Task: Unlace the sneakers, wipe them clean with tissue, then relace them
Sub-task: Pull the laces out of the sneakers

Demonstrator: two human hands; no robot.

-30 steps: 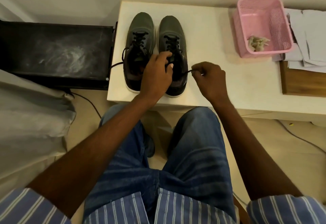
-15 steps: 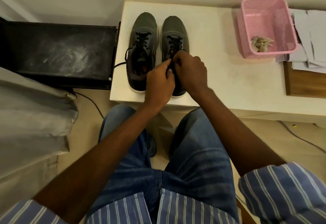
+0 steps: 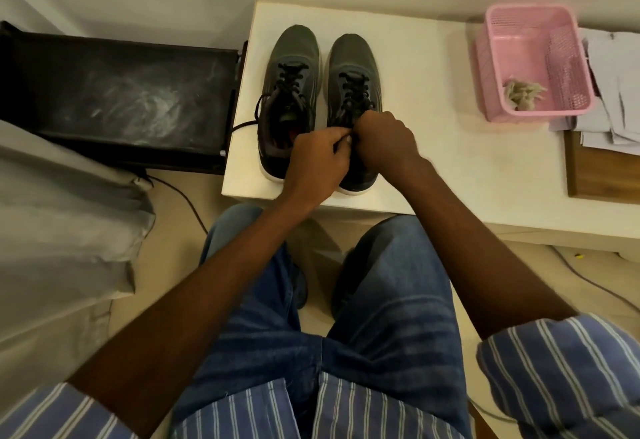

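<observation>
I judge relacing near its end: left hand (image 3: 317, 158) and right hand (image 3: 384, 141) pinch the lace at the right sneaker (image 3: 351, 92) collar; next, knot it.

No text, label, brand, number or sign can be read on anything in view.

The right hand (image 3: 384, 139), stretched out to the side with the lace a second ago, is now in tight against the left hand (image 3: 317, 158) over the right sneaker (image 3: 351, 68), fingers meeting at its collar.
</observation>
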